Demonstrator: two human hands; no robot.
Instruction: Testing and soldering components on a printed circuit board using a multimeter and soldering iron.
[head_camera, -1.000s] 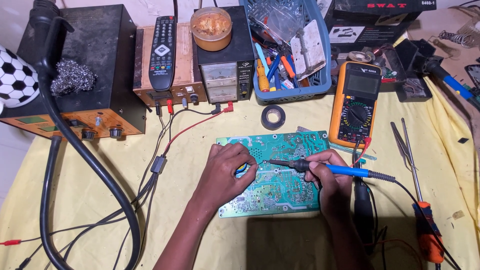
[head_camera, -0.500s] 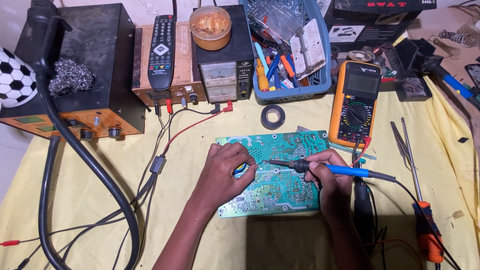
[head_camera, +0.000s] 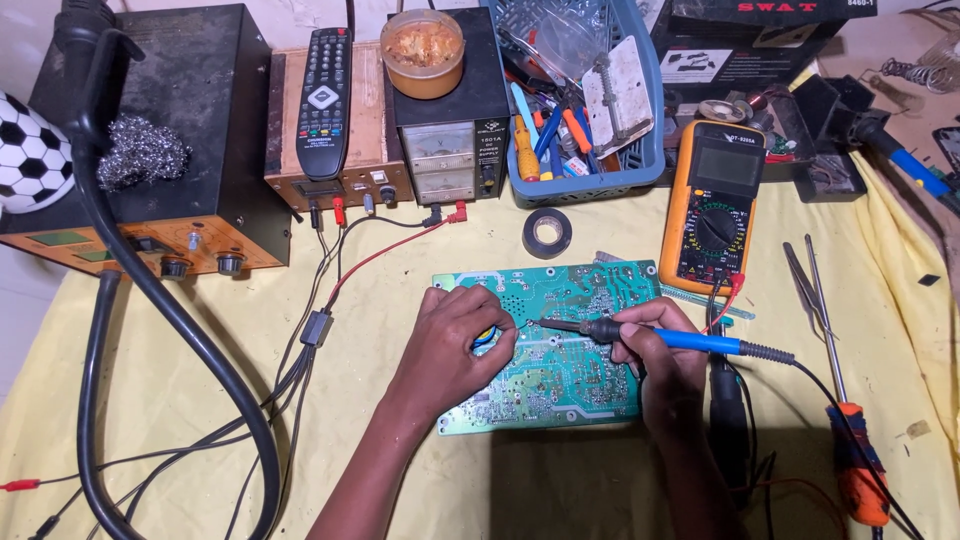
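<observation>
One head-worn camera looks steeply down, from close above, at the counter (head_camera: 150, 400) and both forearms.

Workbench draped in yellow cloth (head_camera: 400, 480), bearing 1 green circuit board (head_camera: 560, 385), 1 orange multimeter (head_camera: 712, 205), 1 black tape roll (head_camera: 547, 232), 1 blue plastic basket (head_camera: 585, 185).

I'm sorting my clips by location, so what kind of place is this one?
Most likely an electronics repair bench: a green circuit board lies under a blue-handled soldering iron, with an orange multimeter and a bench power supply behind.
</observation>
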